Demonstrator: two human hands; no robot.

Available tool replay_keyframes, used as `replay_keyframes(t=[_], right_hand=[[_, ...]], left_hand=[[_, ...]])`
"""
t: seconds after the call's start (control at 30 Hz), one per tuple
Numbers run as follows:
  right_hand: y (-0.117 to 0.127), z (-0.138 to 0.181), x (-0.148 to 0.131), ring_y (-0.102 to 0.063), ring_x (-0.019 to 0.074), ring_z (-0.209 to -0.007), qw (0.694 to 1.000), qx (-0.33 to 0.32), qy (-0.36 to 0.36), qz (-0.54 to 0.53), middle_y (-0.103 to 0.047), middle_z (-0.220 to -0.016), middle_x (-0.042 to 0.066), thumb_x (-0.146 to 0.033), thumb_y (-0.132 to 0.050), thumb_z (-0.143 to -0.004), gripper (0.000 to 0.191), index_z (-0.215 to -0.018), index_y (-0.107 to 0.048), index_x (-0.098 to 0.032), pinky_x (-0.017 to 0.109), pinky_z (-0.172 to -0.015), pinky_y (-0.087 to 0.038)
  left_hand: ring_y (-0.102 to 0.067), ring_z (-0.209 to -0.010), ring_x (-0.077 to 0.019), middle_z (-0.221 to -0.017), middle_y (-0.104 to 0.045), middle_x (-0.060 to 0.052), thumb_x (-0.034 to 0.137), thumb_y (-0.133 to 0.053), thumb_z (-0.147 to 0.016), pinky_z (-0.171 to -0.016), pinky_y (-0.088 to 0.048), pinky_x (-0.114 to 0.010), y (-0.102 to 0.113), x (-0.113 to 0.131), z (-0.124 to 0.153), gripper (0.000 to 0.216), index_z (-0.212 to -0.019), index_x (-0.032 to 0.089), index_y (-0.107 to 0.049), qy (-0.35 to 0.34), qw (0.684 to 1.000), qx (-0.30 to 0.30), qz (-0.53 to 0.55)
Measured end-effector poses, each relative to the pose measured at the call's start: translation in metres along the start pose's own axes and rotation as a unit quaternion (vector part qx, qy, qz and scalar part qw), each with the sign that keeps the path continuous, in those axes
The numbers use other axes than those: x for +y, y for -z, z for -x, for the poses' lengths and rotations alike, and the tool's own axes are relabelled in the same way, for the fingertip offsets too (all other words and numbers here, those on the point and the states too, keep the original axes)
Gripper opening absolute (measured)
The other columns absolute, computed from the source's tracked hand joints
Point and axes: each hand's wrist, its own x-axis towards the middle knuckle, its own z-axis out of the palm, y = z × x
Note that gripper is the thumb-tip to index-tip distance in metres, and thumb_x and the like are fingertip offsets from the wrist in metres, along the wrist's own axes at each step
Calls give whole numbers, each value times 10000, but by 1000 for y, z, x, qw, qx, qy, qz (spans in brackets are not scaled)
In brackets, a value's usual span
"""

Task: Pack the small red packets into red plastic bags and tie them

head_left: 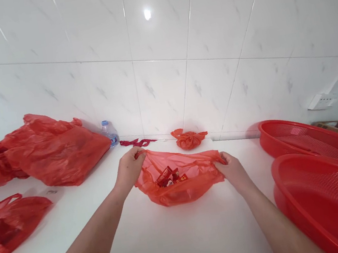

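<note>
- In the head view, the left hand (131, 166) is pinching one end of the rim of the thin red plastic bag (176, 197); the right hand (233, 172) is pinching the other.
- Between them, over the white table (178, 241), the bag's mouth is gaping – small red packets (166, 178) are lying inside.
- If both hands are pulling too hard, the film could be tearing.
- If one pinch is slipping, the rim could be sagging – and packets spilling out.
</note>
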Motion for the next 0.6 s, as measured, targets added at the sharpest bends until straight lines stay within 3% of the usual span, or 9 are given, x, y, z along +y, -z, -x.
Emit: replay_keyframes(t=[0.13,0.23,0.3,0.47,0.6], right_hand=[[3,4,-46,-561,156,-665,991,82,87,-67,-646,-766,7,-242,-628,-672,153,-823,-619,-218,257,-574,-434],[7,7,-66,-546,149,-656,992,65,97,-46,-637,-762,14,-263,-619,-689,159,-837,-634,-209,255,-568,-429],[10,10,-72,-492,127,-578,995,55,83,3,-607,-691,0,-266,-612,-677,149,-807,-639,-198,242,-509,-385],[21,21,-75,-415,107,-524,986,120,86,83,-565,-644,-17,-306,-597,-674,183,-815,-644,-198,233,-470,-315],[24,36,-69,-392,98,-504,992,55,67,95,-551,-660,-20,-371,-605,-698,234,-866,-626,-209,241,-482,-332]], left_hand=[[-512,-603,-147,-670,-603,11,308,-516,-764,-562,-370,-246,18,27,-15,169,-802,192,-632,-40,997,56,44],[-513,-600,-139,-663,-596,14,296,-521,-763,-553,-366,-239,26,45,-20,150,-773,191,-627,-55,995,78,37],[-497,-580,-132,-637,-567,21,315,-532,-762,-531,-352,-236,29,52,-20,149,-758,198,-623,-56,996,64,18],[-417,-502,-107,-610,-482,46,402,-575,-751,-469,-319,-234,36,54,-9,204,-842,223,-615,-15,1000,-4,18],[-528,-687,-138,-797,-541,15,434,-608,-747,-594,-425,-255,47,48,6,330,-1013,241,-589,-22,997,-24,67]])
